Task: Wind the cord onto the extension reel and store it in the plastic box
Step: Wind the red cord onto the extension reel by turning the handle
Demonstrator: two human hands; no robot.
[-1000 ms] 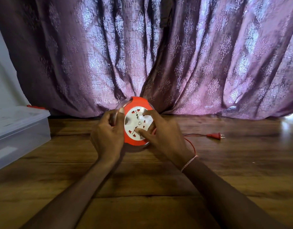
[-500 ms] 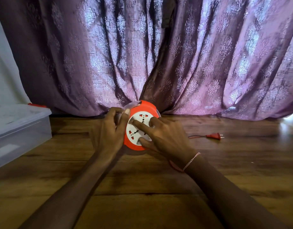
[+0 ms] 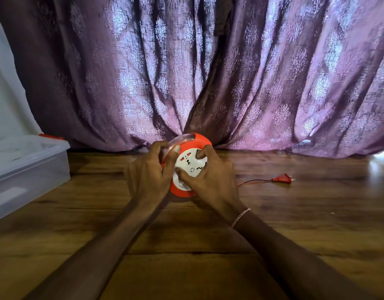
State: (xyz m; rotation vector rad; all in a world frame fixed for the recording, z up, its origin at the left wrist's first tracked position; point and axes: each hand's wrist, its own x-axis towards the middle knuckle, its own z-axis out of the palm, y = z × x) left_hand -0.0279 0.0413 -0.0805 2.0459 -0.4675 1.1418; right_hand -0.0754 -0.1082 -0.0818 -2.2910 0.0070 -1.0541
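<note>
A round orange extension reel (image 3: pixel 198 142) with a white socket face (image 3: pixel 192 163) stands on edge on the wooden floor in the middle of the view. My left hand (image 3: pixel 150 176) grips its left rim, thumb on the clear back ring. My right hand (image 3: pixel 210 180) presses fingers and thumb on the white face. A thin red cord (image 3: pixel 255 181) runs from behind my right hand to the right and ends in a red plug (image 3: pixel 282 178) lying on the floor. The clear plastic box (image 3: pixel 28 169) sits at the left, its lid on.
A purple patterned curtain (image 3: pixel 208 72) hangs right behind the reel down to the floor. A white wall (image 3: pixel 7 94) stands behind the box. Wooden floor (image 3: pixel 186 245) stretches in front and to the right.
My right hand has turned on the white face, which has rotated. The loose cord has shortened, and the slack loop under my right wrist is gone. The plug still lies at the right.
</note>
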